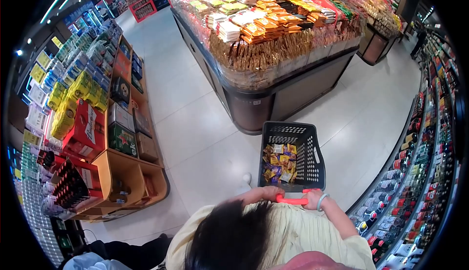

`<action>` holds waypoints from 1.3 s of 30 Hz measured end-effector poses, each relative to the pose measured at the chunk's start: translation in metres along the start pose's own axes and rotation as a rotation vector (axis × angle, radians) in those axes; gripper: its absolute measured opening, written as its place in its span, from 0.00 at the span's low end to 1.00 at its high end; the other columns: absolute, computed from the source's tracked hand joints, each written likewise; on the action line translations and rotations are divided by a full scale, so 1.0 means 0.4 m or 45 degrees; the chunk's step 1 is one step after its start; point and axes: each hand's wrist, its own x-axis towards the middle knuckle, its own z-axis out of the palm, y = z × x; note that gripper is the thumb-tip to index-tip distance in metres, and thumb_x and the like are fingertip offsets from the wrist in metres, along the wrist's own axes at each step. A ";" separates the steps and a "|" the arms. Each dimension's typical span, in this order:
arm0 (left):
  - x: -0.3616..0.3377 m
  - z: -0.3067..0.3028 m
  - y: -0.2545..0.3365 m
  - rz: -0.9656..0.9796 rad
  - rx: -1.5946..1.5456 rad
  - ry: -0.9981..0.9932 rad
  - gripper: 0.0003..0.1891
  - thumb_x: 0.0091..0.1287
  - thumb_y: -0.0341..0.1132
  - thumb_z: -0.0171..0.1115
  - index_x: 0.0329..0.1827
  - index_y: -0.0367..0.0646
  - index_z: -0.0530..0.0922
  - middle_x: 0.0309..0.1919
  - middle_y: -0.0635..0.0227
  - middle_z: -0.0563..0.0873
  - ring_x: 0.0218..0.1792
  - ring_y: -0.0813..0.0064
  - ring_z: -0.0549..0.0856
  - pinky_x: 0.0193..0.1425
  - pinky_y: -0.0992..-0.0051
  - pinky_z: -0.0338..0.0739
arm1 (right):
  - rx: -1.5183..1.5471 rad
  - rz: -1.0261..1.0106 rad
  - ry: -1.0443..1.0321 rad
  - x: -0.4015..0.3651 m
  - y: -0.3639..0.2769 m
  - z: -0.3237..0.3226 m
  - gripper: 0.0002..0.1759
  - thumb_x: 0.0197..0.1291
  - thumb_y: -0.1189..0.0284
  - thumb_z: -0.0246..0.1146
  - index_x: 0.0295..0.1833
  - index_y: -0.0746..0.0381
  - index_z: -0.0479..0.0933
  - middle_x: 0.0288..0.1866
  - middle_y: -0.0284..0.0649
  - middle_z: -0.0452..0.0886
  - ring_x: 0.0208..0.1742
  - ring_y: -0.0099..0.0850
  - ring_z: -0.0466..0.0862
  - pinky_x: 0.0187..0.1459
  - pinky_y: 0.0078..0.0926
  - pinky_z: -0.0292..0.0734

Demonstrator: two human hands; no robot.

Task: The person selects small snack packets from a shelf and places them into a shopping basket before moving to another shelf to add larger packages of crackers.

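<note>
Red handle (pixel 292 201) clenched by left hand (pixel 271 193) and right hand (pixel 312 199); writing on packets (pixel 279 162) unreadable.

Dark grey basket (pixel 316 158) — red handle (pixel 292 201), yellow-orange packets (pixel 279 162) inside.

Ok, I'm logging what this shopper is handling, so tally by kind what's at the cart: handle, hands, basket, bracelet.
red handle: 1
hands closed on it, left hand and right hand: 2
basket: 1
bracelet on the right wrist: 1
Total: 5
The snack packets in the basket are too small to count.
</note>
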 end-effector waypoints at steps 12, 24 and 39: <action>0.037 0.013 0.042 -0.055 0.179 -0.118 0.19 0.54 0.41 0.65 0.48 0.46 0.77 0.44 0.57 0.83 0.48 0.57 0.81 0.50 0.63 0.74 | -0.374 -0.151 0.015 0.007 0.040 -0.081 0.12 0.46 0.58 0.60 0.34 0.50 0.83 0.31 0.43 0.84 0.38 0.43 0.84 0.42 0.41 0.79; -0.030 -0.051 0.115 -0.291 0.311 0.015 0.25 0.49 0.54 0.69 0.41 0.43 0.77 0.36 0.56 0.84 0.41 0.54 0.83 0.43 0.59 0.76 | -0.675 -0.364 0.128 0.117 0.038 -0.156 0.16 0.44 0.53 0.62 0.27 0.53 0.82 0.26 0.42 0.83 0.32 0.41 0.85 0.36 0.38 0.80; -0.118 -0.111 0.079 -0.458 0.215 0.091 0.26 0.50 0.53 0.69 0.45 0.46 0.76 0.40 0.57 0.84 0.44 0.54 0.83 0.48 0.59 0.76 | -0.804 -0.524 0.079 0.267 -0.038 -0.243 0.20 0.45 0.50 0.62 0.28 0.56 0.81 0.26 0.44 0.84 0.31 0.42 0.85 0.35 0.38 0.81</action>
